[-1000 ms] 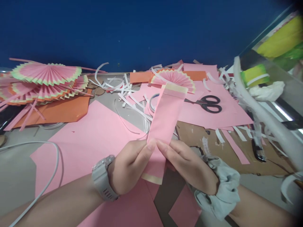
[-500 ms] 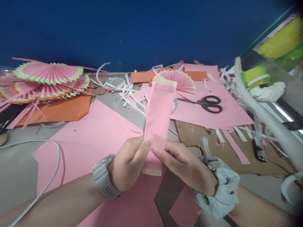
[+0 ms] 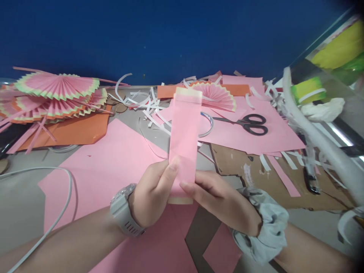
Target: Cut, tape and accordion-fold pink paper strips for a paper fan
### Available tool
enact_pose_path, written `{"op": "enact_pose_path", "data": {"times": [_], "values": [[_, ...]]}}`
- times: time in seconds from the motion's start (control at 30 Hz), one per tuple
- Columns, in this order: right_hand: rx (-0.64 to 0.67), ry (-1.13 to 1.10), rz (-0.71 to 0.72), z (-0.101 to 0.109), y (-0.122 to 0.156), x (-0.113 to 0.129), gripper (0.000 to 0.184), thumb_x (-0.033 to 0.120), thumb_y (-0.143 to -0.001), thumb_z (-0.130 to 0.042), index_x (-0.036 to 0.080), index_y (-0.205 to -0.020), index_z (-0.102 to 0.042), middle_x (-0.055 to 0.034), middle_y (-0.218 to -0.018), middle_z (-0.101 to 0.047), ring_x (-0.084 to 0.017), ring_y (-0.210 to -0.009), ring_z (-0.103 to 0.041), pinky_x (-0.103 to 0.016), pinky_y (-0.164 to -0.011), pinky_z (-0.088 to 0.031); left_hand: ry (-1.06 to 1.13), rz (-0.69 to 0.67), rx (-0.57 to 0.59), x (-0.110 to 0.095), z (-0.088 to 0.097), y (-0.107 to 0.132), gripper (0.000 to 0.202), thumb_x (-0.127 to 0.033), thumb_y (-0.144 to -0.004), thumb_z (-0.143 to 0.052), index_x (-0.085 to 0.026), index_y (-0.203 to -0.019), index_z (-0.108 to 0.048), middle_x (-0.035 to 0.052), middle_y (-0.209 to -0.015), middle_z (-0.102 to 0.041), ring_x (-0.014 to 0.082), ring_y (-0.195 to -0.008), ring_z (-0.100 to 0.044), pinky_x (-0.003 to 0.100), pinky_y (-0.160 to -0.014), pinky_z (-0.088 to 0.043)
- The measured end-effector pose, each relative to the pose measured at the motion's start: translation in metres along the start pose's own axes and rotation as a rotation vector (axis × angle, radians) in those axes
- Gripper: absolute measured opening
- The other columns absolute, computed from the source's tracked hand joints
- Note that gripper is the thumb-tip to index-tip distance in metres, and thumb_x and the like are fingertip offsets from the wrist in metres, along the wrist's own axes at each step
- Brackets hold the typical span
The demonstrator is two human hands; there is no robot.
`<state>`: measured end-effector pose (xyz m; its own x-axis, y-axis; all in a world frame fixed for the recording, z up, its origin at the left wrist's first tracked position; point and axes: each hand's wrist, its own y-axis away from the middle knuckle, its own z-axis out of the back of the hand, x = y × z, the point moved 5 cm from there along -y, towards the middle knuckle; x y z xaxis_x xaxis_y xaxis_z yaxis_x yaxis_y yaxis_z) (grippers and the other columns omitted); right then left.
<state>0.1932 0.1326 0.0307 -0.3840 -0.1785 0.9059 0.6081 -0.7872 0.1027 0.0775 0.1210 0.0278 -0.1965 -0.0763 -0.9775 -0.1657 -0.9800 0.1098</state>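
You've got your left hand [image 3: 152, 193] and right hand [image 3: 222, 197] both pinching the pink paper strip [image 3: 184, 132] low down, thumbs in front, fingers mostly hidden, above the middle of the table [image 3: 17, 204]. Behind it, the tape roll [image 3: 211, 127] is half covered, its blue marking unreadable. Pale scrawls on the cardboard [image 3: 233, 161], towards the table's right edge, defy reading; the scissors' [image 3: 243, 122] tips are unclear.

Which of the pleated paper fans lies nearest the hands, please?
It is the single fan beyond the black-handled scissors, partly hidden by the held pink strip; the other fans are piled together at the left.
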Motion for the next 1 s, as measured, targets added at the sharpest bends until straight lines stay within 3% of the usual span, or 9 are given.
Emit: {"op": "enact_pose_path", "data": {"times": [0.07,0.13,0.33,0.47,0.83,0.9,1.0], "values": [[0.098,-0.018,0.005,-0.006,0.0,0.0,0.031,0.031,-0.092,-0.036,0.019,-0.064,-0.042,0.0042,-0.059,-0.035,-0.01,-0.054,-0.034,-0.023,-0.049,-0.03,-0.01,0.008,-0.041,0.001,0.002,-0.001,0.037,-0.034,-0.093,-0.03,-0.019,-0.06,-0.035,-0.0032,-0.058,-0.038,0.0101,-0.054,-0.035,0.022,-0.052,-0.033],[0.103,-0.02,-0.001,-0.006,0.0,0.0,0.033,0.031,-0.092,-0.036,0.019,-0.062,-0.035,0.0048,-0.058,-0.03,-0.009,-0.053,-0.029,-0.024,-0.048,-0.026,-0.012,0.01,-0.052,0.001,0.004,-0.002,0.038,-0.034,-0.093,-0.031,-0.018,-0.059,-0.035,-0.0034,-0.057,-0.037,0.0098,-0.054,-0.034,0.023,-0.051,-0.033],[0.154,-0.109,-0.099,-0.004,0.0,-0.003,0.034,0.036,-0.093,-0.034,0.019,-0.063,-0.033,0.0054,-0.059,-0.025,-0.009,-0.052,-0.023,-0.024,-0.046,-0.021,0.015,0.057,0.087,0.005,0.005,-0.005,0.045,-0.04,-0.094,-0.027,-0.016,-0.061,-0.045,-0.0022,-0.054,-0.045,0.01,-0.052,-0.041,0.024,-0.053,-0.036],[0.188,-0.158,-0.143,-0.004,0.001,-0.007,0.033,0.036,-0.092,-0.037,0.02,-0.064,-0.032,0.0056,-0.059,-0.026,-0.009,-0.052,-0.025,-0.024,-0.046,-0.02,-0.002,0.025,0.093,0.004,0.007,-0.006,0.045,-0.04,-0.094,-0.027,-0.016,-0.062,-0.047,-0.0019,-0.056,-0.046,0.0103,-0.054,-0.042,0.024,-0.054,-0.036],[-0.02,0.051,-0.106,0.001,0.001,-0.006,0.036,0.039,-0.092,-0.038,0.019,-0.063,-0.029,0.0052,-0.058,-0.028,-0.009,-0.055,-0.029,-0.023,-0.049,-0.023,-0.219,-0.039,-0.071,0.0,0.009,-0.007,0.041,-0.04,-0.093,-0.03,-0.018,-0.059,-0.031,-0.0052,-0.053,-0.032,0.008,-0.05,-0.032,0.022,-0.048,-0.027],[-0.054,0.091,-0.087,0.002,0.002,-0.006,0.037,0.038,-0.092,-0.038,0.019,-0.062,-0.03,0.0056,-0.057,-0.031,-0.009,-0.053,-0.031,-0.023,-0.049,-0.024,-0.11,-0.015,-0.04,0.001,0.007,-0.006,0.041,-0.041,-0.093,-0.031,-0.018,-0.06,-0.034,-0.0056,-0.052,-0.035,0.0076,-0.048,-0.035,0.021,-0.047,-0.029],[-0.102,0.107,-0.037,0.004,0.004,-0.005,0.033,0.034,-0.094,-0.037,0.019,-0.064,-0.037,0.0058,-0.058,-0.04,-0.008,-0.054,-0.039,-0.021,-0.051,-0.028,0.0,0.071,0.141,0.005,-0.003,-0.004,0.045,-0.046,-0.092,-0.029,-0.017,-0.06,-0.042,-0.0047,-0.048,-0.041,0.0085,-0.046,-0.044,0.02,-0.049,-0.035]]}}
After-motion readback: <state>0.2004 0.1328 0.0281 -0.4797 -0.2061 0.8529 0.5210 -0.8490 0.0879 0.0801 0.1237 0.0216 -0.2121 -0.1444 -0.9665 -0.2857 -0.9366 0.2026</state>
